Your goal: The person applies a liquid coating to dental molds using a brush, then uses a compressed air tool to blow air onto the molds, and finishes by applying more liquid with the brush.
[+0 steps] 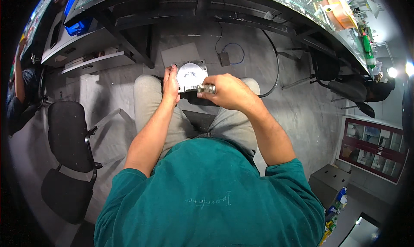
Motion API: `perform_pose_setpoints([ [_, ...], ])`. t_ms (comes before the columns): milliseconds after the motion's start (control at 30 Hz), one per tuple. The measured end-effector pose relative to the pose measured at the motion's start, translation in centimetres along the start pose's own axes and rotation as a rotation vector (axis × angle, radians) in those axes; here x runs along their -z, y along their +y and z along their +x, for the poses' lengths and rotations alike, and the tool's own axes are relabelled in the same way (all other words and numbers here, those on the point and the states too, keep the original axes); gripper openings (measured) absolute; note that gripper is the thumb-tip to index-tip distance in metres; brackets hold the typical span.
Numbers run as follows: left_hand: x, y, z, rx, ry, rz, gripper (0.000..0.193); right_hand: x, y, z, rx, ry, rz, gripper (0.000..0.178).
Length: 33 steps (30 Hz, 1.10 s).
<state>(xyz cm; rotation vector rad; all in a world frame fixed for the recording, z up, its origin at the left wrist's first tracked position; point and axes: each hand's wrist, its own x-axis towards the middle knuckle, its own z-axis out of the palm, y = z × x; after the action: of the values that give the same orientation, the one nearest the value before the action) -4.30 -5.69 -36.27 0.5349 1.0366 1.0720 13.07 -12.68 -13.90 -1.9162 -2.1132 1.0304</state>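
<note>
Above my lap, my left hand (170, 86) grips the left side of a squarish silver metal part (190, 75). Its upper face carries a broad, bright round disc, and small lugs stick out at its far corner. My right hand (230, 91) is closed around a short, shiny metal tool (208, 88), whose end lies at the part's near right corner. Whether the tool touches the part I cannot tell, and its exact kind is unclear. The right fingers hide much of it. Both forearms reach forward over my knees.
Ahead stands a dark-framed workbench (202, 14). Beneath it lie a grey flat panel (179, 54), a small dark box (224, 59) with a blue cable, and a thick black hose (277, 61). A black chair (69, 135) is at left; another person's arm (19, 76) shows beyond.
</note>
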Motion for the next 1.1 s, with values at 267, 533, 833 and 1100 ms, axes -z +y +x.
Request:
perform_pose_setpoints([
  [267, 0.5, -0.4, 0.5, -0.002, 0.008, -0.025, 0.035, 1.8, 1.2, -1.8, -0.076, -0.056, 0.093, 0.031],
  [533, 1.0, -0.7, 0.8, 0.028, -0.002, -0.033, 0.037, 2.5, 2.3, -2.8, -0.135, 0.034, 0.046, 0.033],
  [833, 1.0, -0.5, 0.8, 0.005, -0.019, 0.019, 0.037, 2.1, 2.2, -2.5, -0.126, 0.044, 0.062, 0.031],
  [1100, 1.6, -1.2, 1.3, -0.007, -0.038, -0.021, 0.035, 3.0, 2.6, -2.8, -0.153, 0.040, 0.072, 0.031],
])
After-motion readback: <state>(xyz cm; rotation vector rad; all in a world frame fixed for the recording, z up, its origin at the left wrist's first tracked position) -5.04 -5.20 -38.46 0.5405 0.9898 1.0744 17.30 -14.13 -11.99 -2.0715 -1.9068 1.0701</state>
